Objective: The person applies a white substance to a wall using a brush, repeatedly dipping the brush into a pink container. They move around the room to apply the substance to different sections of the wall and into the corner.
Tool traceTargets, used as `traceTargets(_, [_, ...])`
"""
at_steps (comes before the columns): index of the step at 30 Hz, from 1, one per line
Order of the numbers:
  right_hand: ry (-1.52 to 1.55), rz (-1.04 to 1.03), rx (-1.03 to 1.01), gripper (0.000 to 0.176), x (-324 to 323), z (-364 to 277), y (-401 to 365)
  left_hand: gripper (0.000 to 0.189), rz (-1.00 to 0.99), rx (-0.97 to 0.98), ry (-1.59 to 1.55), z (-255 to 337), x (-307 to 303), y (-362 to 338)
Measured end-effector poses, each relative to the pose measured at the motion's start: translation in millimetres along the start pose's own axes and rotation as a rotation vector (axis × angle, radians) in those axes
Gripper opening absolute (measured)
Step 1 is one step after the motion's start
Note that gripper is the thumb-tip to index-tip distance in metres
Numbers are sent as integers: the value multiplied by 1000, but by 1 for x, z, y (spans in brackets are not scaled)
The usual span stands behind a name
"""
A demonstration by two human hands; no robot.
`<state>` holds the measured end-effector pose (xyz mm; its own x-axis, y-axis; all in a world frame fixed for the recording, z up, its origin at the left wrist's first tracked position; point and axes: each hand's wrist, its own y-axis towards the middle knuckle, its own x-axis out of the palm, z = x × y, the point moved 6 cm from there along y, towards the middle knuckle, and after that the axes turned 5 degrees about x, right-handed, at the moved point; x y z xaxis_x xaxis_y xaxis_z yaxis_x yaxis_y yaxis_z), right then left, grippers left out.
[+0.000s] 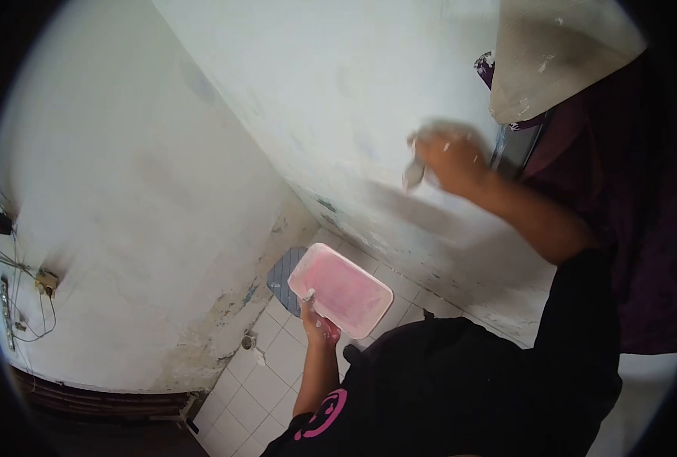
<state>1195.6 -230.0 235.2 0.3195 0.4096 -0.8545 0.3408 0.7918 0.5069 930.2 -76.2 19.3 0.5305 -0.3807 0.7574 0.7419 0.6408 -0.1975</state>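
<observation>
My left hand [320,324] is closed on the near left edge of a shallow pink tray [346,293], with the thumb over its rim. A pale smear coats the tray's inside, and white flecks cover my fingers. Up by the white wall [338,99], my right hand [449,156] is closed around a small grey tool that looks like a putty knife [414,175]. Motion blurs this hand, and its fingers hide the handle. The blade points down, close to the wall; whether it touches cannot be made out. Splashes of white show on the knuckles.
A dark purple cloth [620,206] and a pale, stained sheet [559,61] hang at the right. Below are white floor tiles [273,365] and a grey striped piece [283,280]. Loose cables run from a socket box [46,282] on the left wall. Paint peels near the wall bases.
</observation>
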Motion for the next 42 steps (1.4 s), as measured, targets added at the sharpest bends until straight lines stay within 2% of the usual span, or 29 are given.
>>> traceTargets(1, [56, 123, 10, 33, -29, 5, 16, 55, -7, -1, 5, 0, 2, 1])
traceTargets(2, [-64, 187, 42, 33, -61, 0, 30, 54, -2, 2, 5, 0, 4, 1])
traceTargets(5, [-130, 459, -146, 24, -110, -15, 47, 54, 10, -13, -8, 0, 13, -8])
traceTargets(8, [-160, 410, -147, 19, -83, -22, 40, 54, 3, -12, -5, 2, 18, -9])
traceTargets(11, [-203, 212, -270, 17, -10, -28, -5, 54, -14, 5, -8, -1, 18, -9])
traceTargets(12, [-184, -70, -220, 22, 16, -30, -19, 55, -24, 1, -28, -2, 18, -9])
traceTargets(13, [-181, -66, -227, 22, 25, -34, -31, 55, -21, 9, -29, -2, 17, -9])
traceTargets(15, [-76, -259, -189, 28, 45, -33, -43, 57, -20, 33, 12, -1, 17, -9])
traceTargets(19, [2, -196, -154, 33, 27, -19, -26, 61, 61, 98, 116, -2, 14, -12])
traceTargets(21, [48, 50, -76, 29, -7, -7, -4, 60, 122, 87, 121, -4, 8, -12])
traceTargets(22, [112, 80, -63, 30, -17, -1, 4, 60, 123, 85, 118, -5, 6, -13])
traceTargets(23, [108, 79, -68, 30, -23, 0, 8, 59, 122, 75, 98, -6, 5, -13])
traceTargets(25, [30, 236, -174, 30, -39, -5, 9, 58, 123, 67, 69, -8, 5, -11])
traceTargets(27, [43, 213, -220, 29, -26, -9, 1, 57, 130, 91, 119, -5, 3, -12])
traceTargets(30, [22, -112, -158, 26, 34, -4, -24, 57, 132, 85, 108, -6, 1, -12])
traceTargets(32, [0, -157, -161, 26, 59, 0, -36, 57, 84, 84, 100, -7, -6, -11])
traceTargets(34, [-40, -193, -174, 26, 52, 5, -26, 57, 23, 95, 75, -8, -1, -9])
traceTargets(37, [-54, -1, -38, 30, 1, 26, 16, 58, 43, 107, 68, -8, 2, -9])
traceTargets(39, [-129, 239, -74, 36, -35, 36, 39, 58, 81, 99, 107, -10, -8, -9])
traceTargets(42, [-175, 333, -59, 35, -51, 43, 54, 57, 82, 89, 83, -11, -8, -9])
